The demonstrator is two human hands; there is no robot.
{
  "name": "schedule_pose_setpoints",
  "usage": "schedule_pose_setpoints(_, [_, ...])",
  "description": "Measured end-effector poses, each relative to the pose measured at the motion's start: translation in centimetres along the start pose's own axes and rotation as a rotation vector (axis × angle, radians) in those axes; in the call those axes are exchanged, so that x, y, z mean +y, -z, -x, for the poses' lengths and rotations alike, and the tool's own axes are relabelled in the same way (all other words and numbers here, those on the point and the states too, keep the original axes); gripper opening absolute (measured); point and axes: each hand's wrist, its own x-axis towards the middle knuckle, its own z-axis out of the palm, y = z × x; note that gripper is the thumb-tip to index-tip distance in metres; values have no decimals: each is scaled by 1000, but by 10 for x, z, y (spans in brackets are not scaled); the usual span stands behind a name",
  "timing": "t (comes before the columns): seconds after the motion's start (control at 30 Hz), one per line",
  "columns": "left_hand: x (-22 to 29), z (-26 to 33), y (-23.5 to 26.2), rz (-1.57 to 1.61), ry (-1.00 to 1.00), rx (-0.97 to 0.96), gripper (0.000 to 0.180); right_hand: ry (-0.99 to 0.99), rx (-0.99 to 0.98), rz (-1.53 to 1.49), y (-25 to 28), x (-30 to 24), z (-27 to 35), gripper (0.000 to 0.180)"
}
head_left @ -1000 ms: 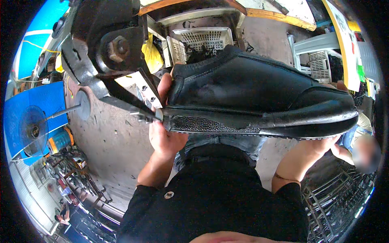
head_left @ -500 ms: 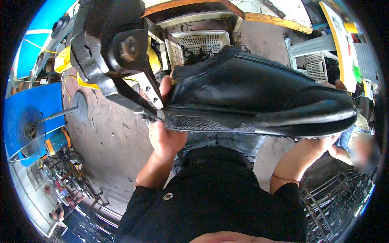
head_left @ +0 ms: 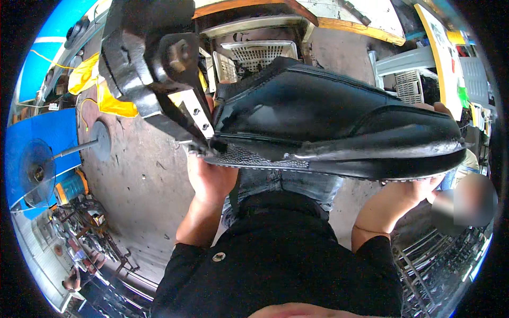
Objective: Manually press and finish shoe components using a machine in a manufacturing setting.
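Note:
A black leather shoe (head_left: 318, 108) lies sideways across the view between my hands, its toe to the right and its sole edge facing me. My left hand (head_left: 209, 177) grips the heel end from below, with part of its fingers hidden behind the shoe. My right hand (head_left: 400, 193) is closed around the toe end from underneath, fingertips showing over the far side. The dark metal head of a machine (head_left: 151, 58) comes down from the upper left. Its pale screwed plate (head_left: 196, 114) and small tip meet the sole edge near the heel; the exact contact point is hidden.
White plastic crates (head_left: 262, 51) with dark scraps stand beyond the shoe. A standing fan (head_left: 40, 169) is at the left, near yellow cloth (head_left: 119, 100). A white-topped table (head_left: 360, 18) is at the far side. Another person (head_left: 466, 191) is at the right, by metal racks (head_left: 435, 270).
The shoe has turned slightly between my hands, and its heel end has shifted a little left and up along the machine's tip. Both hands keep their hold.

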Motion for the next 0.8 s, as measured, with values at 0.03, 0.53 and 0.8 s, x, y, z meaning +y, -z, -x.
schedule_pose_setpoints(0.03, [0,-2,1,5,-2,3,71,2,-6,2,-5,-2,-1,102])
schedule_pose_setpoints(0.53, [44,-8,58,-62,-189,326,68,-294,-283,-386,-94,15,3,91])
schedule_pose_setpoints(0.8, [69,-9,88,-226,-327,252,67,-301,-403,-452,-129,32,11,78])
